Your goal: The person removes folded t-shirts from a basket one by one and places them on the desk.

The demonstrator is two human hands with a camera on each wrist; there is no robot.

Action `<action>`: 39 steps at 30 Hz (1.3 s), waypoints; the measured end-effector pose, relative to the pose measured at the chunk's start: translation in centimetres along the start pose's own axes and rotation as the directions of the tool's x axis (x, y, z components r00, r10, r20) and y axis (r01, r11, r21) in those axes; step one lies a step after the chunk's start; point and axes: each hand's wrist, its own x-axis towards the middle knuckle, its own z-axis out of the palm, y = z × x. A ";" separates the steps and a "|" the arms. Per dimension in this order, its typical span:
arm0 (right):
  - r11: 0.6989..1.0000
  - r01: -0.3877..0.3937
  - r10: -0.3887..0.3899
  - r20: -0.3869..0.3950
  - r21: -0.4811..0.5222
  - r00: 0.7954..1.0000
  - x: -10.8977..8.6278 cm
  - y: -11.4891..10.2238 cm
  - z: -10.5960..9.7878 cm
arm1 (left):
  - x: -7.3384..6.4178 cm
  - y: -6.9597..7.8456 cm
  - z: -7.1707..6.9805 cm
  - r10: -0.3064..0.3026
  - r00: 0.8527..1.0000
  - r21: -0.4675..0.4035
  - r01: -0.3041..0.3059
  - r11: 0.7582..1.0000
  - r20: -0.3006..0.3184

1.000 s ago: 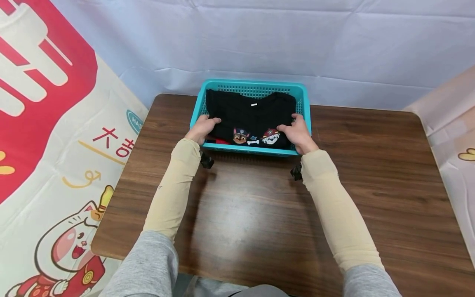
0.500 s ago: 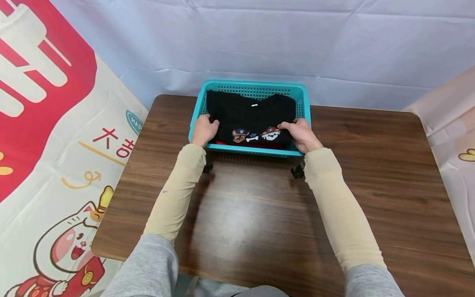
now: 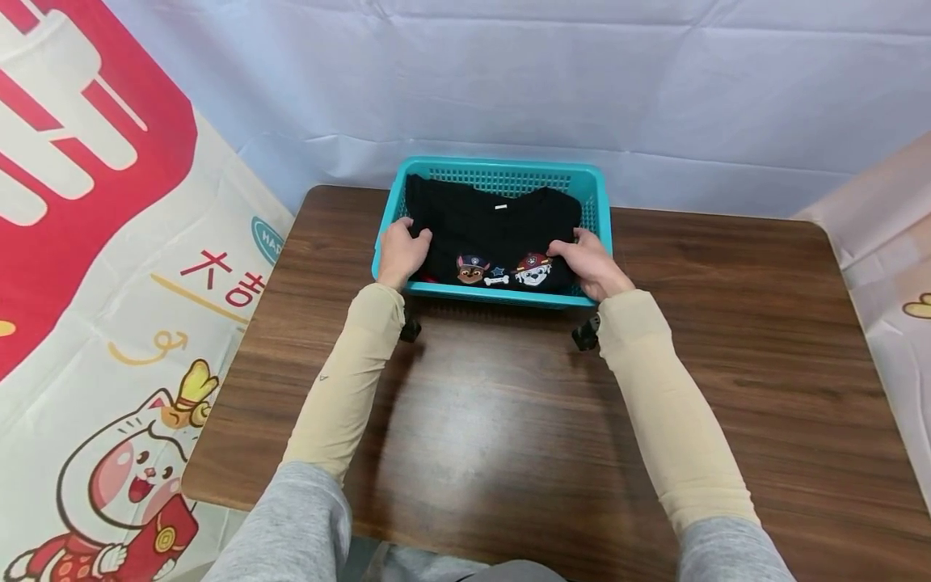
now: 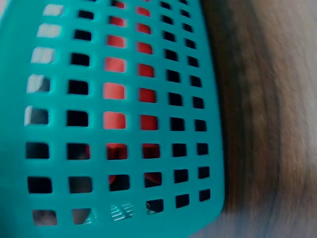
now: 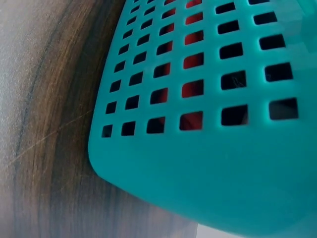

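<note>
A folded black T-shirt (image 3: 476, 222) with cartoon dog faces, a bone and a star on its front lies in a turquoise plastic basket (image 3: 502, 297). My left hand (image 3: 402, 252) reaches over the basket's left rim and holds the shirt's left side, thumb on top. On the opposite side my right hand (image 3: 591, 263) pinches the right front edge of the shirt, thumb lying near the red-capped dog. Red cloth (image 4: 114, 91) shows through the holes of the basket wall in both wrist views, below black cloth. Neither wrist view shows the fingers.
The basket stands at the back of a brown wooden table (image 3: 465, 428), close to a white cloth backdrop (image 3: 509, 81). A printed banner (image 3: 153, 283) hangs along the left side. A pale pink cloth (image 3: 887, 218) hangs at the right.
My left hand has shifted slightly inward over the rim. The shirt's front edge rose half a second ago, baring red cloth, and has come back down over most of it.
</note>
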 end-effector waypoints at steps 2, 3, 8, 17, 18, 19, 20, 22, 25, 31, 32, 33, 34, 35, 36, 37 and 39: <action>1.000 0.010 -0.010 -0.017 -0.024 1.000 0.1 0.1 0.1 | 0.2 -0.1 -0.1 -0.034 0.998 -0.058 0.037 0.998 0.057; 0.999 0.012 -0.013 -0.026 -0.035 1.000 0.1 0.1 0.2 | 0.3 -0.1 -0.2 -0.056 0.994 -0.092 0.065 0.994 0.095; 1.000 0.020 -0.021 -0.064 -0.023 0.998 0.1 0.2 0.2 | 1.0 -0.3 -0.8 -0.152 0.955 -0.230 0.213 0.950 0.255; 0.999 0.034 -0.035 -0.053 -0.018 0.998 -0.3 0.1 0.2 | 1.6 0.0 -1.3 -0.267 0.897 -0.235 0.361 0.902 0.353; 0.998 0.039 -0.041 -0.051 -0.038 0.998 -0.3 0.2 0.3 | 1.6 0.0 -1.3 -0.284 0.889 -0.226 0.378 0.898 0.359; 0.997 0.045 -0.048 -0.049 -0.060 0.998 -0.3 0.2 0.3 | 1.7 0.1 -1.2 -0.300 0.882 -0.221 0.395 0.892 0.364; 0.996 0.049 -0.053 -0.049 -0.077 0.997 -0.3 0.3 0.4 | 1.7 0.1 -1.2 -0.315 0.874 -0.219 0.411 0.885 0.369; 0.994 0.050 -0.054 -0.048 -0.093 0.997 -0.2 0.3 0.5 | 1.9 0.1 -1.1 -0.339 0.862 -0.218 0.438 0.872 0.378; 0.996 0.037 -0.044 -0.077 -0.083 0.996 0.0 0.4 0.5 | 2.0 0.2 -1.0 -0.353 0.854 -0.218 0.455 0.863 0.383; 0.999 0.009 -0.014 -0.135 -0.037 0.991 0.1 0.3 0.5 | 1.9 0.3 -0.7 -0.344 0.866 -0.203 0.434 0.878 0.361; 0.999 0.005 -0.010 -0.140 -0.036 0.990 0.1 0.3 0.5 | 1.9 0.3 -0.7 -0.339 0.869 -0.210 0.430 0.878 0.361; 0.999 0.000 -0.005 -0.143 -0.036 0.990 0.1 0.3 0.5 | 1.9 0.2 -0.7 -0.333 0.872 -0.214 0.424 0.880 0.359; 1.000 -0.007 0.002 -0.149 -0.031 0.989 0.0 0.3 0.5 | 1.9 0.2 -0.7 -0.327 0.874 -0.219 0.419 0.881 0.358; 0.999 -0.014 0.009 -0.152 -0.029 0.988 0.0 0.3 0.5 | 1.9 0.2 -0.7 -0.324 0.875 -0.221 0.417 0.882 0.360; 0.999 -0.022 0.016 -0.155 -0.032 0.988 -0.1 0.3 0.4 | 1.9 0.2 -0.7 -0.322 0.875 -0.224 0.417 0.881 0.362; 0.999 -0.028 0.022 -0.155 -0.032 0.988 -0.1 0.3 0.4 | 1.8 0.2 -0.7 -0.320 0.875 -0.227 0.416 0.881 0.364; 0.999 -0.039 0.035 -0.150 -0.027 0.988 -0.1 0.3 0.4 | 1.8 0.2 -0.6 -0.314 0.875 -0.232 0.414 0.880 0.367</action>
